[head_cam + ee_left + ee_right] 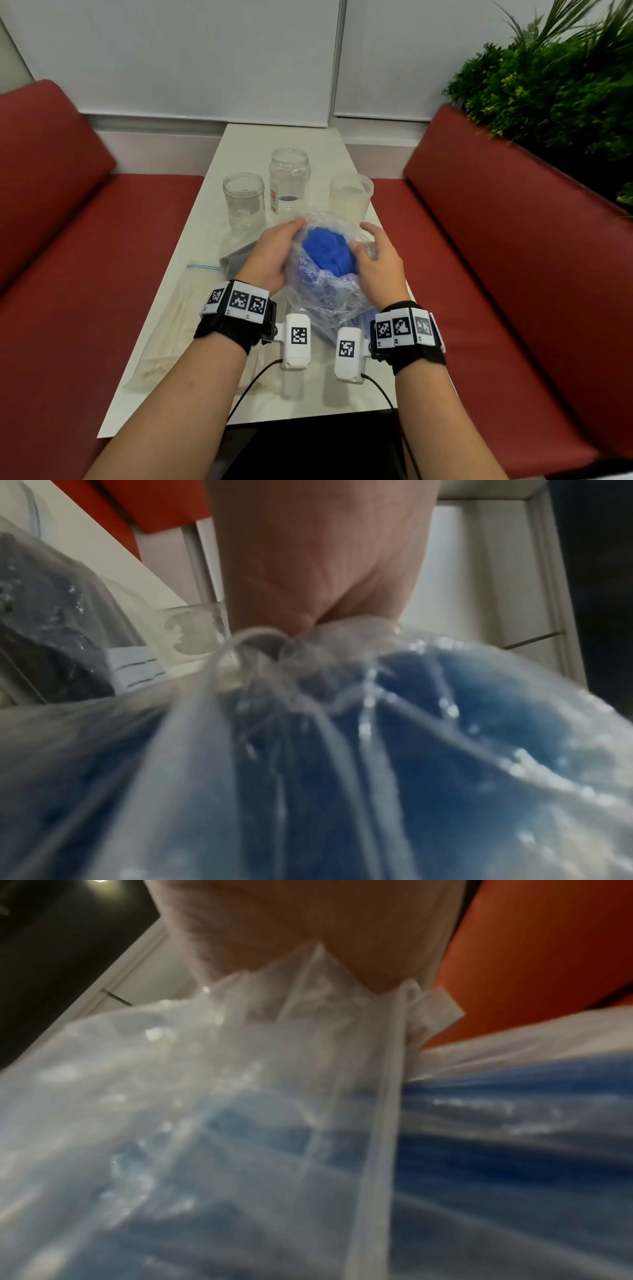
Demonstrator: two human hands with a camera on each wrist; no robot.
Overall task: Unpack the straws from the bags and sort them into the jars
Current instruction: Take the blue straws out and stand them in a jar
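Note:
A clear plastic bag [322,294] full of blue straws [329,251] stands tilted over the white table [239,144], its mouth pulled wide. My left hand [274,253] grips the bag's left rim and my right hand [375,260] grips its right rim, thumb inside the opening. The left wrist view shows crumpled bag film [260,653] pinched under my palm, with blue straws [445,723] behind it. In the right wrist view, the bag's edge [308,988] is bunched under my hand. Three clear jars stand behind: left jar [244,200], tall middle jar [289,180], frosted right jar [349,197].
A zip bag of pale straws [171,325] lies flat on the table's left side, and a bag of dark straws [236,257] lies under my left hand. Red bench seats [85,274] flank the table. Green plants [548,85] stand at the back right.

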